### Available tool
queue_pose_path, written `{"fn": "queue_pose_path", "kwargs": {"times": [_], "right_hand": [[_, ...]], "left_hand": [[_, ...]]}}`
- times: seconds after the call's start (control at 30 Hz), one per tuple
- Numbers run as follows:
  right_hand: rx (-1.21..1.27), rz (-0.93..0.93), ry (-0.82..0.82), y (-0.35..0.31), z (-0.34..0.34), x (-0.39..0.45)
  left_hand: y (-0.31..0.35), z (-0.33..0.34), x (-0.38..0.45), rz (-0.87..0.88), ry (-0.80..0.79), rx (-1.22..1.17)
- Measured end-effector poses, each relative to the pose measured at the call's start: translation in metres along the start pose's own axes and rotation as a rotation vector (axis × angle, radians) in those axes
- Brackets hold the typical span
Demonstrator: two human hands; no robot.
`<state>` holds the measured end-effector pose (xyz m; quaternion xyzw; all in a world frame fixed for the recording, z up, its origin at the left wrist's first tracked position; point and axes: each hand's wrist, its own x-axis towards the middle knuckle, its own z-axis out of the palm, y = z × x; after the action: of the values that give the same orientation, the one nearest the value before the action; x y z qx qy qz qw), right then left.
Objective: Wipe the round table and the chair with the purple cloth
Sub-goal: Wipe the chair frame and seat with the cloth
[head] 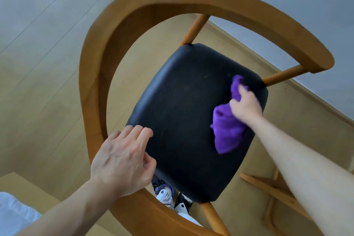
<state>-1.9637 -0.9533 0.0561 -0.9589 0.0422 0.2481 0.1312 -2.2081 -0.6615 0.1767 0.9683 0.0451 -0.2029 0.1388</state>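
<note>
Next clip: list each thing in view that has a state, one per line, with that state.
Purple cloth: bunched, lying on the right side of the seat, gripped by the right hand.
Right hand: fingers curled round the cloth.
Left hand: fingers loosely bent, holding nothing, over the seat's left edge; contact unclear.
Chair: upright on the floor.
Black seat: faint marks showing.

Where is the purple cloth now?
The purple cloth lies on the right part of the black seat in the head view, gripped by the right hand.

right hand (246, 106) gripping purple cloth (227, 130), black chair seat (182, 111)
</note>
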Motion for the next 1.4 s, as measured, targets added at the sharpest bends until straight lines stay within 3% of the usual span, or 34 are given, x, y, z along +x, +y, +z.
{"fn": "queue_pose_path", "kwargs": {"times": [0.07, 0.1, 0.17, 0.27, 0.33, 0.4, 0.5, 0.57, 0.63, 0.73, 0.83, 0.9, 0.97, 1.03, 1.1, 1.13, 1.27, 1.4], "right_hand": [[0.061, 0.208, 0.041, 0.008, -0.008, 0.021], [-0.027, 0.184, 0.023, 0.002, -0.006, 0.017], [-0.29, -0.077, -0.087, -0.015, 0.013, -0.007], [-0.529, -0.54, -0.388, -0.035, 0.04, -0.063], [-0.548, -0.651, -0.452, -0.03, 0.039, -0.073], [-0.409, -0.553, -0.301, -0.018, 0.029, -0.055], [-0.026, -0.109, 0.015, -0.002, 0.006, 0.0], [0.186, 0.179, 0.057, 0.0, -0.004, 0.03], [0.116, 0.217, -0.038, -0.011, -0.004, 0.038], [-0.257, -0.142, -0.228, -0.047, 0.008, 0.016], [-0.474, -0.535, -0.498, -0.076, 0.033, -0.032], [-0.489, -0.643, -0.496, -0.072, 0.039, -0.046], [-0.364, -0.499, -0.263, -0.06, 0.03, -0.026], [-0.135, -0.145, -0.058, -0.04, 0.013, 0.014], [-0.065, 0.093, -0.037, -0.025, -0.001, 0.043], [-0.094, 0.117, -0.081, -0.026, -0.002, 0.047], [-0.387, -0.254, -0.206, -0.076, 0.02, 0.006], [-0.769, -0.835, -0.412, -0.097, 0.069, -0.093]], "left_hand": [[-0.001, 0.002, 0.0, 0.004, 0.018, -0.003], [-0.001, 0.002, 0.0, 0.005, 0.026, 0.002], [-0.001, 0.003, 0.0, 0.007, 0.031, 0.018], [0.0, 0.002, -0.001, 0.003, 0.003, 0.034], [0.001, 0.002, -0.001, 0.007, -0.005, 0.037], [0.001, 0.001, -0.001, 0.01, -0.006, 0.038], [-0.001, 0.004, 0.001, 0.044, 0.013, 0.052], [-0.001, 0.006, 0.001, 0.085, 0.027, 0.069], [-0.001, 0.006, 0.002, 0.115, 0.033, 0.083], [-0.002, 0.007, 0.001, 0.123, 0.048, 0.095], [-0.002, 0.006, -0.001, 0.098, 0.053, 0.078], [-0.001, 0.004, -0.002, 0.083, 0.059, 0.063], [0.0, 0.003, -0.002, 0.078, 0.057, 0.046], [0.0, 0.004, -0.001, 0.075, 0.075, 0.028], [0.0, 0.005, -0.001, 0.065, 0.084, 0.011], [0.0, 0.005, -0.001, 0.054, 0.092, 0.001], [-0.001, 0.007, -0.002, 0.026, 0.117, 0.003], [0.001, 0.006, -0.003, -0.053, 0.125, 0.026]]}}
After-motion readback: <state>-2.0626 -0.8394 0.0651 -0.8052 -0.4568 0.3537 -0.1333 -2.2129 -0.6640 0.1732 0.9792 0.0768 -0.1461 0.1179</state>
